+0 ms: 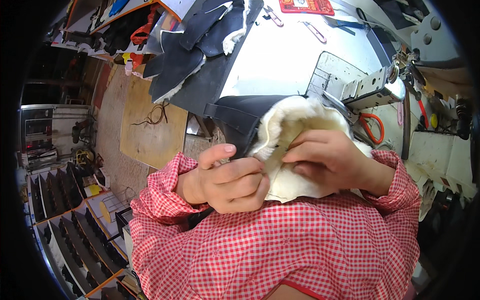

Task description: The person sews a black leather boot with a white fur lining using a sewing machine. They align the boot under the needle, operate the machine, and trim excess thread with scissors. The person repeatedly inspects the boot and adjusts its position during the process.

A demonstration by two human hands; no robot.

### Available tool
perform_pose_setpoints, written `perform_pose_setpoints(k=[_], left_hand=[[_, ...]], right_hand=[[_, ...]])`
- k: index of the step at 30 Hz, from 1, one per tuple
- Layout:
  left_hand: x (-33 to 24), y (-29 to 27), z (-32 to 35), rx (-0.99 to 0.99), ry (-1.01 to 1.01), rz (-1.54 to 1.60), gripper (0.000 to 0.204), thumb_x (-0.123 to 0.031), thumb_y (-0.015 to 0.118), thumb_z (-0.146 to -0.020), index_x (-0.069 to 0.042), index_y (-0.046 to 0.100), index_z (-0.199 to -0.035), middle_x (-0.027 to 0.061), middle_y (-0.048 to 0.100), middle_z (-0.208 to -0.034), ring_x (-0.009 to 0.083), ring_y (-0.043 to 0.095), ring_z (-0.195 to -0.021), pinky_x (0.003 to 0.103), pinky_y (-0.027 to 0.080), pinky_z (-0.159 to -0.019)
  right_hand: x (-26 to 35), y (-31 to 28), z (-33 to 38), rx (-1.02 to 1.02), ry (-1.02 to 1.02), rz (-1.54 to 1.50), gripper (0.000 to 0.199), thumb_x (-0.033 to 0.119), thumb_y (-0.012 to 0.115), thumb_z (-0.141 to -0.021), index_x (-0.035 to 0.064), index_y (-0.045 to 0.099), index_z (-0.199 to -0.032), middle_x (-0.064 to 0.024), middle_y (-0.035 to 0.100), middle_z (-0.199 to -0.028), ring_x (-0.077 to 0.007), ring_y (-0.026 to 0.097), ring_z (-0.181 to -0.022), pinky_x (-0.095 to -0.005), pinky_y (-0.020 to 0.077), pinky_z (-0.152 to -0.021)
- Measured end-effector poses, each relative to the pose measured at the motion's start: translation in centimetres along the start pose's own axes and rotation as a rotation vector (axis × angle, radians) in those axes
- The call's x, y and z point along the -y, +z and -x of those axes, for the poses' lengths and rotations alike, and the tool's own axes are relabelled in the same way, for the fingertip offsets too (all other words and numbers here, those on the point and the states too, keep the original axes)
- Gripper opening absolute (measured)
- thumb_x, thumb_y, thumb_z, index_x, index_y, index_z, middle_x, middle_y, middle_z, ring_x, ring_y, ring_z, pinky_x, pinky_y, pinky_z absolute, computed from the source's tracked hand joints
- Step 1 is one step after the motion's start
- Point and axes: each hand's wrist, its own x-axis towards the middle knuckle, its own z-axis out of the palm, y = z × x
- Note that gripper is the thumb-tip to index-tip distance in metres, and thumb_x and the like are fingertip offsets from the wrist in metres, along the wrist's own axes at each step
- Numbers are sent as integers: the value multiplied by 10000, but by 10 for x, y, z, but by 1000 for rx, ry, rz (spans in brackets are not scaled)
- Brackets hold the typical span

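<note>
A black leather piece (240, 117) with a thick cream fleece lining (292, 186) lies in front of me at the table's near edge, its fleece side turned up and open like a tube. My left hand (232, 180) is closed at the lining's left edge, fingers curled and thumb raised, gripping the fleece margin. Inside the opening, my right hand (325, 157) has its fingers bent and pressed together against the lining; whatever lies between the fingertips is hidden. Just beyond the fleece stands the sewing machine arm (372, 90).
Orange-handled scissors (372, 127) lie right of the fleece. Two small thread snips, one of them pink (316, 32), and a red package (307, 6) rest on the white tabletop (270, 60). Several black fleece-lined pieces (182, 65) are piled at the far left. Shelves (75, 245) stand lower left.
</note>
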Motion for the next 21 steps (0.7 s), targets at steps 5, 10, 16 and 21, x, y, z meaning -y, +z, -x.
perform_pose_setpoints(k=[5, 10, 16, 21], left_hand=[[-5, -1, 2, 16, 28, 56, 65, -192, 598, -716, -171, 578, -774, -55, 550, -760, 118, 588, -888, 391, 349, -949], [-8, 1, 4, 30, -3, 87, 70, -198, 592, -716, -165, 574, -775, -45, 544, -753, 122, 590, -872, 382, 359, -935], [-10, -2, 0, 80, -125, 117, 109, -203, 592, -676, -138, 573, -761, -26, 534, -742, 133, 579, -813, 396, 383, -915], [-17, -10, -7, 267, -317, 200, 150, -170, 611, -659, -104, 619, -794, -25, 497, -712, 134, 538, -709, 418, 402, -921]], right_hand=[[7, 10, -1, 59, -180, 247, 196, 151, 658, -720, 84, 580, -887, -24, 472, -725, -180, 572, -594, -308, 441, -473], [8, 14, -4, 158, -276, 286, 190, 182, 641, -706, 77, 549, -834, -27, 471, -725, -170, 557, -572, -303, 433, -458], [8, 28, -3, 21, -214, 300, 166, 163, 634, -679, 98, 490, -729, -12, 456, -668, -170, 506, -522, -305, 377, -445], [12, 33, 1, -4, -269, 334, 175, 165, 637, -662, 105, 479, -705, 0, 448, -645, -176, 485, -510, -300, 363, -452]])
